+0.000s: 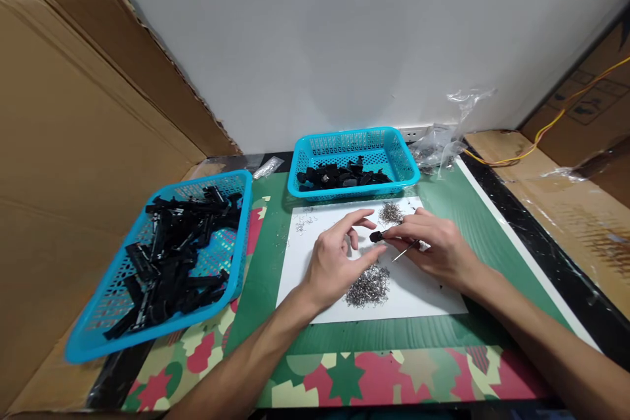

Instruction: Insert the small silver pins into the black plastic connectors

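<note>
Both hands meet over a white sheet [428, 295] on the table. My right hand [436, 246] pinches a small black plastic part [376, 236] at its fingertips and also holds a thin metal pin or tool [404, 251] slanting down to the left. My left hand [339, 256] is beside it with fingers spread, its thumb tip touching the black part from below. A pile of small silver metal pieces [368, 287] lies on the sheet just under my left hand. A smaller pile of the same pieces [390, 212] sits behind the hands.
A blue basket [105, 315] full of long black plastic parts stands at the left. A second blue basket [401, 161] with smaller black parts sits behind the sheet. Clear plastic bags [440, 144] lie at the back right. Cardboard walls flank both sides.
</note>
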